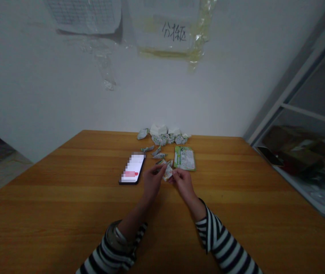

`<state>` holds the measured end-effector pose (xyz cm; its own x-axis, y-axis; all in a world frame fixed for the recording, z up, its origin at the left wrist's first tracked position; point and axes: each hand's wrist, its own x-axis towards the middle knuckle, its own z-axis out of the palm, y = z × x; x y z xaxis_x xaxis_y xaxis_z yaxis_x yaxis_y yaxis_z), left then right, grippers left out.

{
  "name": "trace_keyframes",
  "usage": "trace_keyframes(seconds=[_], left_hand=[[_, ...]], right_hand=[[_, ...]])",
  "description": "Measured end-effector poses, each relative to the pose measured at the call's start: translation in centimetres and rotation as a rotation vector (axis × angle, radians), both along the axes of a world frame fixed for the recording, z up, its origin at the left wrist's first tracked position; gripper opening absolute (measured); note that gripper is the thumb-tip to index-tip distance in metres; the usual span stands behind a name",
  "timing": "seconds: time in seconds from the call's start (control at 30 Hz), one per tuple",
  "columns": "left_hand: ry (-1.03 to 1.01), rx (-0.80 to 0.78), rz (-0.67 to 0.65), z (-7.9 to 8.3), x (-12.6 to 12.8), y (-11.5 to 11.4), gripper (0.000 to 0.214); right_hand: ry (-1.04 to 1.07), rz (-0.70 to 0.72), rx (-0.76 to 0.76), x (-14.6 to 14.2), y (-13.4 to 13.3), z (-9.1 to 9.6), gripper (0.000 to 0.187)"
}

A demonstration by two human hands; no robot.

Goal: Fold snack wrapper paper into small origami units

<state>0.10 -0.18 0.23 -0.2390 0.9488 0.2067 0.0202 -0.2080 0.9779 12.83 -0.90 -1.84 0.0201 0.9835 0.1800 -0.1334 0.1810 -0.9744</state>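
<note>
Between my two hands, low over the wooden table [225,190], is a small printed wrapper [167,174], whitish with coloured marks. My left hand [153,178] pinches its left side with thumb and fingers. On the opposite edge, the fingertips of my right hand [183,180] are closed. Whether anything is inside the wrapper I cannot tell. Just beyond my right hand lies a flat green-and-white printed packet [184,158]. Several small wrapper pieces [159,155] lie just past the held one.
A phone [133,168] with a lit screen lies left of my left hand. Crumpled printed wrappers [165,138] and white tissue-like lumps [159,129] form a heap near the wall. Taped papers [173,34] hang above. A glass-fronted frame [308,110] stands at the right.
</note>
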Motion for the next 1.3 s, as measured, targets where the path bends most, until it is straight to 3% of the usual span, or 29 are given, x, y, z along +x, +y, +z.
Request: trace_keyframes(seconds=[0.13,0.37,0.5,0.6,0.77,1.0,1.1,1.23,1.3], left_hand=[[0.010,-0.011,0.025,-0.4,0.0,0.2,0.027],[-0.054,0.071,-0.001,0.4,0.1,0.1,0.044],[-0.051,0.084,-0.071,0.1,0.2,0.2,0.053],[-0.107,-0.017,-0.116,-0.4,0.1,0.6,0.065],[-0.144,-0.131,-0.300,-1.2,0.0,1.1,0.043],[-0.190,-0.077,-0.234,-1.4,0.1,0.9,0.047],[-0.192,-0.077,-0.222,-1.6,0.2,1.2,0.056],[-0.111,-0.001,-0.140,-1.8,0.5,1.0,0.051],[-0.046,-0.003,-0.201,-1.5,0.7,0.6,0.044]], right_hand=[[-0.002,-0.019,-0.005,-0.2,-0.2,0.2,0.040],[0.005,0.107,-0.107,0.2,0.0,0.4,0.046],[-0.105,0.029,-0.008,0.4,0.1,0.3,0.050],[-0.106,-0.044,0.041,0.4,0.1,0.1,0.050],[-0.058,-0.087,0.044,0.2,-0.1,-0.4,0.046],[-0.139,-0.104,0.049,-0.7,-0.6,-0.2,0.044],[-0.184,-0.198,0.054,-0.5,-0.8,-0.1,0.044],[-0.494,-0.455,0.232,0.7,-0.9,0.5,0.039],[-0.693,-0.445,0.413,1.3,-0.9,1.0,0.033]])
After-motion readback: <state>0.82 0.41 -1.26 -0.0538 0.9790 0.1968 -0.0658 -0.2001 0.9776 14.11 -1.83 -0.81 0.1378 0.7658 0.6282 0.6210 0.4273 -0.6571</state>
